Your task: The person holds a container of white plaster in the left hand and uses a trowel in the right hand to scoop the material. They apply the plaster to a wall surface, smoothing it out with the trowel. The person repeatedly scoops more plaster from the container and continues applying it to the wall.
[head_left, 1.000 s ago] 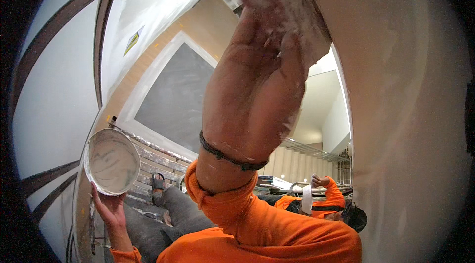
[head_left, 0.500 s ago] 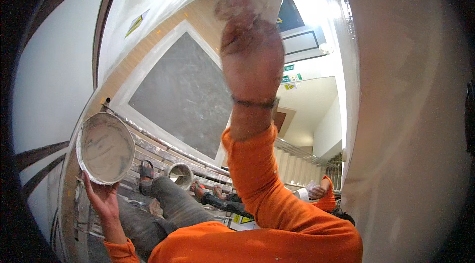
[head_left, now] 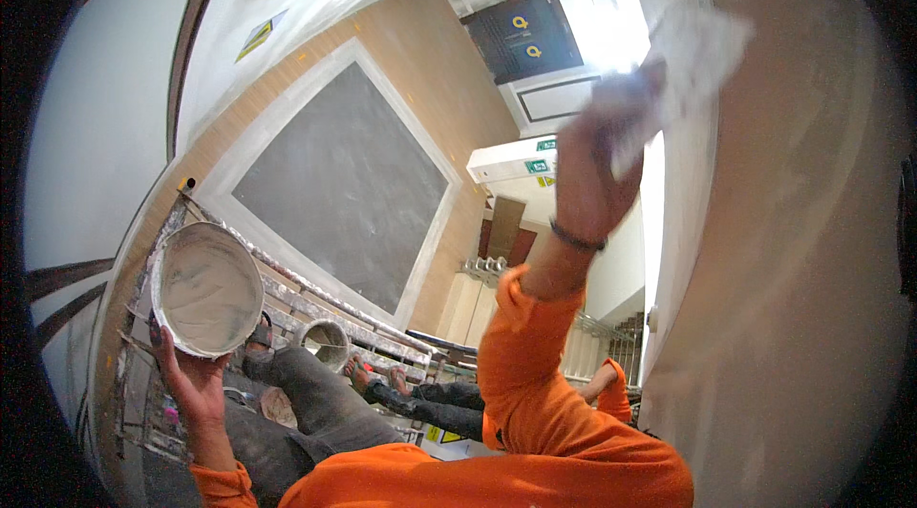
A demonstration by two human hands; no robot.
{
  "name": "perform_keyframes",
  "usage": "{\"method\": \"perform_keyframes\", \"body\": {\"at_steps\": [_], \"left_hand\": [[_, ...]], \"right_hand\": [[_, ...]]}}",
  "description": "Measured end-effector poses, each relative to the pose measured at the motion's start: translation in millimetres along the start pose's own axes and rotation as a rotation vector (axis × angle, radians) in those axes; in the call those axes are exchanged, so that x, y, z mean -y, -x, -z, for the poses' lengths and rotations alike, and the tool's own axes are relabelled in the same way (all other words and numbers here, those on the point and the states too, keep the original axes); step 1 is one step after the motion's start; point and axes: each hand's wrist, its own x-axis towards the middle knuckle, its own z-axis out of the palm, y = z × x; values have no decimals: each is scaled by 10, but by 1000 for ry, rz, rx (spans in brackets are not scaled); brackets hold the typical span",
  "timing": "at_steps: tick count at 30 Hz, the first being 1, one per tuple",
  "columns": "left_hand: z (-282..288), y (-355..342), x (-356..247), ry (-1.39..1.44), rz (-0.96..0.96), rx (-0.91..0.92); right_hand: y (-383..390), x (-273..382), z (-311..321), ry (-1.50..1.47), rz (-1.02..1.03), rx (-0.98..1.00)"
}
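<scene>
At the left, my left hand (head_left: 196, 389) supports a round white tub (head_left: 158, 307) from its near side, fingers underneath and thumb along the wall. Beige putty (head_left: 208, 279) coats the inside of the tub. My right hand (head_left: 602, 159) is raised at the upper right, closed round a flat whitish scraper (head_left: 702, 54) that motion smears. The scraper is close to the pale wall (head_left: 793, 174) on the right; whether it touches cannot be made out.
Below me is a putty-spattered slatted scaffold platform (head_left: 287, 293) with a second bucket (head_left: 325, 344). Another person in orange sleeves (head_left: 614, 391) and dark trousers is nearby at the right. Far below lies a floor with a grey panel (head_left: 344, 188), beside stairs (head_left: 468, 307).
My right hand has swung from the top middle toward the right wall with the scraper. The left hand and tub have stayed nearly in place. The view has shifted slightly.
</scene>
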Motion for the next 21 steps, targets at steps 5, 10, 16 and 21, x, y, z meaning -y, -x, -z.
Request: {"method": "perform_keyframes", "body": {"at_steps": [5, 10, 16, 21], "left_hand": [[-130, 115, 97, 121, 26, 38], [6, 129, 118, 163, -12, 78], [230, 231, -77, 115, -115, 35], [181, 364, -238, 75, -129, 44]], "right_hand": [[767, 175, -50, -159, 195, -35], [677, 53, 291, 171, 269, -217], [-130, -1239, 109, 1597, 454, 17], [-276, -1541, -121, 983, 400, 63]]}}
